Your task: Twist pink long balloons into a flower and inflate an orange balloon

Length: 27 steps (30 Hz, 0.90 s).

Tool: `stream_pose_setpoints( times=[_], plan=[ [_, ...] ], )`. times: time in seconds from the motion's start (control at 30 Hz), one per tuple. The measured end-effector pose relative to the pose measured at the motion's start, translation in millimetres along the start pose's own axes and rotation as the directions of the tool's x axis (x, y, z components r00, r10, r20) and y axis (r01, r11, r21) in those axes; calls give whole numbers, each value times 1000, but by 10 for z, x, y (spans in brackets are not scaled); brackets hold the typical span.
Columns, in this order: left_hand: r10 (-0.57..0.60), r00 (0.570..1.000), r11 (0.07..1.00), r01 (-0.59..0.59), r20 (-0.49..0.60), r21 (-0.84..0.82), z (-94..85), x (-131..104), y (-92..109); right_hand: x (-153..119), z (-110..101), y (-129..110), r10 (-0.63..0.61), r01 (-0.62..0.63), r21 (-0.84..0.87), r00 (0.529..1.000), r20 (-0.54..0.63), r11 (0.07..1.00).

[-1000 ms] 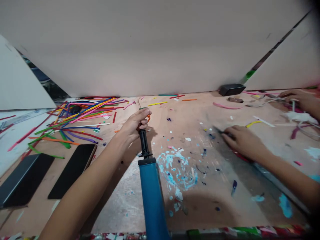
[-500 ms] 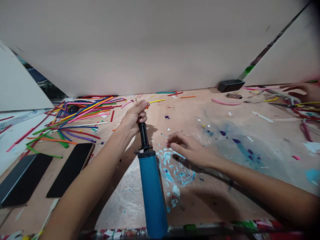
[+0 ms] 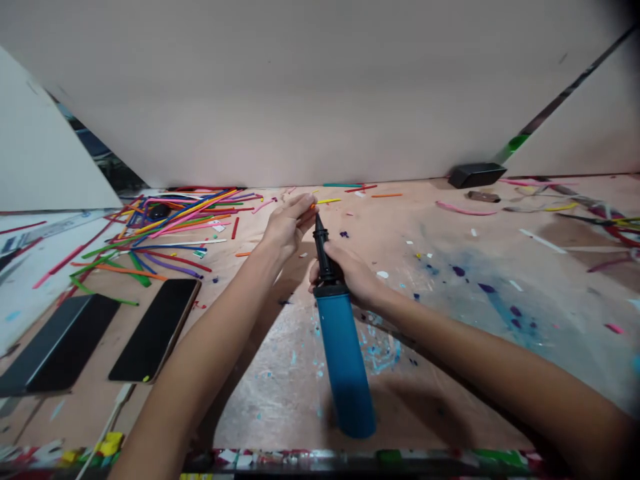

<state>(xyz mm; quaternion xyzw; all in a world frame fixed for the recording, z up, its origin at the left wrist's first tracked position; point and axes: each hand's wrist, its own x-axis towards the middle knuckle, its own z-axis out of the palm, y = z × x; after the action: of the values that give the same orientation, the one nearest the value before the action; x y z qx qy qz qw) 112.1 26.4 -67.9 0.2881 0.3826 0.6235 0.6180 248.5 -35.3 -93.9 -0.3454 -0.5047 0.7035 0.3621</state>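
A blue hand pump [image 3: 347, 363] with a black neck and a pointed nozzle lies slanted between my arms, its nozzle facing away from me. My right hand [image 3: 345, 270] is wrapped round the black neck, just below the nozzle. At the nozzle's tip, my left hand [image 3: 295, 223] is closed, with a small orange piece [image 3: 313, 207] pinched between its fingertips. Most of that piece is hidden by the fingers.
Many long coloured balloons [image 3: 185, 213] lie heaped at the left. A phone [image 3: 155, 330] and a black box [image 3: 57, 343] are nearer me. Another black box [image 3: 477, 175] stands by the white board [image 3: 310, 100]. Scissors and strips lie at the far right.
My right hand has moved left and closed round the pump's neck. The nozzle now shows at my left fingertips. Another person's hand at the far right has left the view.
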Motion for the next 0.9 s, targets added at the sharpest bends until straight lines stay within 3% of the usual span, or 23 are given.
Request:
stream_pose_setpoints(
  times=[0.17, 0.43, 0.57, 0.9],
  plan=[
    [-21, 998, 1000, 20, 52, 20, -126, -36, 21, -39, -85, -72, -10, 15, -62, 997, 77, 998],
    [-67, 965, 989, 30, 255, 146, -117, -180, 113, -108, -1, -79, 29, -17, -97, 992, 120, 995],
    [-37, 972, 987, 0, 230, 159, -202, -120, 117, -109, -20, -54, 14, 5, -123, 988, 153, 992],
    [-88, 969, 975, 35, 233, 221, -257, -125, 150, -76, -60, -6, 42, -18, -161, 989, 145, 987]
  ],
)
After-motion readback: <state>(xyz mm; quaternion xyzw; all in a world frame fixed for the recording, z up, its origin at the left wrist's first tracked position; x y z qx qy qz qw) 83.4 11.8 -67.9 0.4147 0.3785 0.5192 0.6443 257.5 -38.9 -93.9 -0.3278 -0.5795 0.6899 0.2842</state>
